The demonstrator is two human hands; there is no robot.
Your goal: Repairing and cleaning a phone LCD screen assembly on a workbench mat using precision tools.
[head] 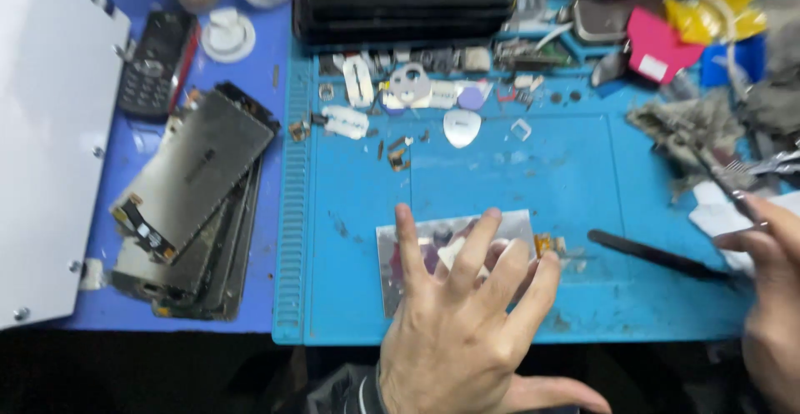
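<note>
Resting with spread fingers, the left hand (454,322) presses on a shiny rectangular panel (433,251) that lies flat on the blue mat (542,172) of the bench, holding nothing. The right hand (771,297), at the mat's right edge, is closed around black tweezers (658,255) pointing toward the panel. A stack of phone screens (187,197) lies well to the left.
</note>
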